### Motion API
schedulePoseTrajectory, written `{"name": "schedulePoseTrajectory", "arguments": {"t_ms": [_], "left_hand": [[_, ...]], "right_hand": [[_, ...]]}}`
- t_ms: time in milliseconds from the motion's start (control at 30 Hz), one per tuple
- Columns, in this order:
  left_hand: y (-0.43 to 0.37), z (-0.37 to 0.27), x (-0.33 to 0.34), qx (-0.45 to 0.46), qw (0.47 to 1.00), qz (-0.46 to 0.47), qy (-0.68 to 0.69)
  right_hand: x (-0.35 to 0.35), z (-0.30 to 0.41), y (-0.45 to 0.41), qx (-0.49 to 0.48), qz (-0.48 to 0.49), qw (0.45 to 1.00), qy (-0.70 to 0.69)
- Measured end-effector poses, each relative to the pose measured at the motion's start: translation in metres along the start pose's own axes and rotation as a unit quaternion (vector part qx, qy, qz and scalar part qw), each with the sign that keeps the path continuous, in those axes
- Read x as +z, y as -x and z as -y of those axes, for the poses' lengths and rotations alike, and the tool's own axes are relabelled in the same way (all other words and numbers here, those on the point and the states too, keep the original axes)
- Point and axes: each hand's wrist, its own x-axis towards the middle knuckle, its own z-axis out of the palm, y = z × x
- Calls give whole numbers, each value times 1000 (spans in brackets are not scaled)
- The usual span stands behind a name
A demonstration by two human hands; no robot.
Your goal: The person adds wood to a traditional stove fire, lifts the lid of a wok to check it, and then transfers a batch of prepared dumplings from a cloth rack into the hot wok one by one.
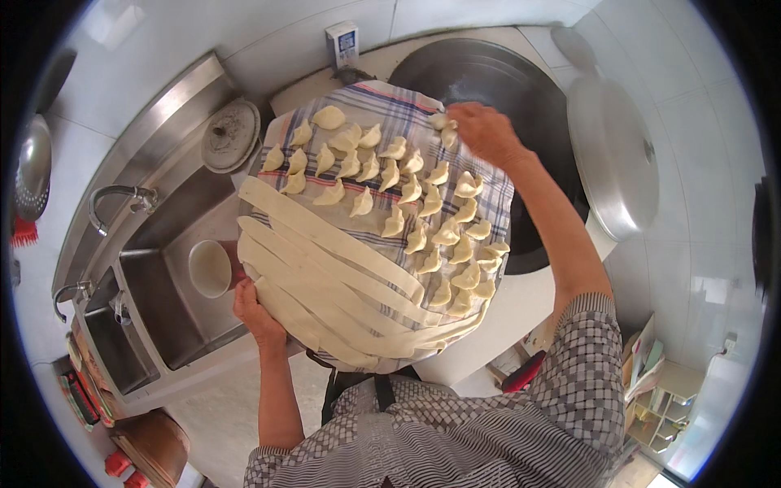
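A round tray, covered by a checked cloth (pixel 390 97), is held over the counter in front of me. My left hand (pixel 261 314) grips its left rim. Several pale folded dumplings (pixel 389 175) lie in rows across the cloth's far and right parts. Long flat dough strips (pixel 332 238) overlap on the near left part. At the far right edge of the tray, my right hand (pixel 485 134) has its fingers against a small cluster of dumplings (pixel 449 135). Motion blur hides whether those fingers grip any of them.
Behind the tray to the right is a large dark wok (pixel 506 73), with a big metal lid (pixel 613 158) leaning beside it. At left are a steel sink (pixel 161 305), a faucet (pixel 125 194), a white bowl (pixel 209 268) and a round pot lid (pixel 230 134). A box (pixel 343 46) stands against the wall.
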Motion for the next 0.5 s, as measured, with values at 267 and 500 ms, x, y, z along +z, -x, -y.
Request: {"name": "schedulePoseTrajectory", "arguments": {"t_ms": [267, 500], "left_hand": [[2, -5, -2, 8, 1000, 15, -13], [1, -2, -3, 37, 995, 61, -67]], "right_hand": [[-13, 33, 74, -111, -12, 991, -72], [-26, -10, 128, 81, -124, 985, 85]]}}
